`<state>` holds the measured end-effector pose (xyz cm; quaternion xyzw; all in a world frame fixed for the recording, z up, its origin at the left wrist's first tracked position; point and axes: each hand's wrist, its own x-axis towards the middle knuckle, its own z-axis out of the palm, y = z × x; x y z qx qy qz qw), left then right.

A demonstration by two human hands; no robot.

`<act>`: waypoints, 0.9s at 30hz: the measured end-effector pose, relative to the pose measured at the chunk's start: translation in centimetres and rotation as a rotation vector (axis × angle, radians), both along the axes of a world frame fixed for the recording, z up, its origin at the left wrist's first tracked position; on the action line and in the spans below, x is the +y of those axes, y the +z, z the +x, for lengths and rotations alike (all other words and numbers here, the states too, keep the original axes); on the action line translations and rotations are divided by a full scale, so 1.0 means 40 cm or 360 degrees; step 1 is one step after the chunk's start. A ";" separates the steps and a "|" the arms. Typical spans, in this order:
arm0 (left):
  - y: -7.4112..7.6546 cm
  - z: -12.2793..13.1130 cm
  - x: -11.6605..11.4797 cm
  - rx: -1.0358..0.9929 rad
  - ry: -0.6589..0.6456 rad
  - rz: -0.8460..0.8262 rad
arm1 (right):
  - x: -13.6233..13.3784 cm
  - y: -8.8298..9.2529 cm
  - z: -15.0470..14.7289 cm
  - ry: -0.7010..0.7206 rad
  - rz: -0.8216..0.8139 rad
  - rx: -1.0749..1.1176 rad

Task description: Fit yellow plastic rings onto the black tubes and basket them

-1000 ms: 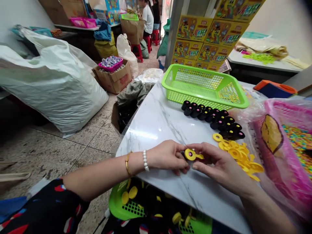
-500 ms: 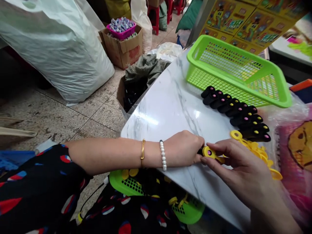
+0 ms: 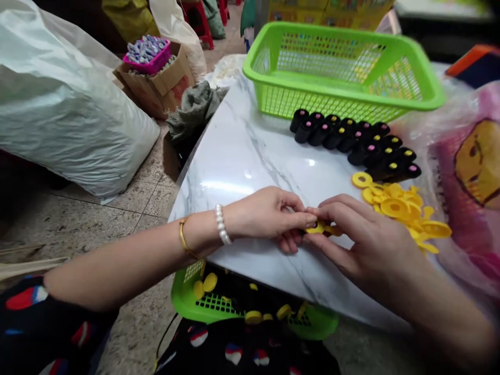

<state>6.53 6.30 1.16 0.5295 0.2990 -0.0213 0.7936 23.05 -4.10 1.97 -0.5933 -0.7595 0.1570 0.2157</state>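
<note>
My left hand (image 3: pixel 269 216), with a pearl bracelet at the wrist, is closed around a small black cylinder, mostly hidden by the fingers. Its thumb presses on a yellow ring-shaped plastic piece with a tab (image 3: pixel 314 229). From the other side, my right hand (image 3: pixel 363 234) pinches this yellow piece between thumb and fingers. Both hands meet just above the marbled tabletop (image 3: pixel 238 166). Beyond the right hand lies a loose pile of similar yellow pieces (image 3: pixel 394 207). Black cylinders (image 3: pixel 339 136) with pink or yellow tips stand in rows behind the pile.
A green plastic basket (image 3: pixel 347 103) sits at the back of the table. Another green basket (image 3: pixel 187 299), holding black and yellow parts, is below the front edge. A pink printed plastic bag (image 3: pixel 449 172) lies at right. Large white sacks (image 3: pixel 74 120) and a cardboard box (image 3: pixel 172 78) stand left.
The view has shifted, so the table and baskets sit differently in it. My left thumb has come over onto the yellow piece, and the black cylinder is more hidden.
</note>
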 end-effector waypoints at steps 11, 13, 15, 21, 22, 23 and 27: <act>-0.021 -0.040 -0.017 -0.0155 -0.0177 0.0481 | 0.017 0.004 0.022 -0.0018 -0.0165 0.0236; -0.019 -0.035 -0.024 -0.0039 -0.0185 0.0685 | 0.018 0.004 0.034 0.0046 -0.0281 0.0319; -0.017 -0.028 -0.033 0.0037 -0.0140 0.0844 | 0.019 0.002 0.044 0.0097 -0.0430 0.0422; -0.021 -0.019 -0.051 0.0073 0.0011 0.1216 | 0.024 -0.003 0.060 0.0160 -0.0477 0.0465; -0.023 -0.019 -0.052 0.0057 0.0025 0.1305 | 0.023 -0.003 0.061 0.0177 -0.0463 0.0457; -0.026 -0.019 -0.052 0.0041 0.0043 0.1395 | 0.023 -0.004 0.063 0.0185 -0.0457 0.0443; -0.038 -0.022 -0.051 0.0018 0.0178 0.1700 | 0.024 -0.014 0.071 0.0066 -0.0480 0.0429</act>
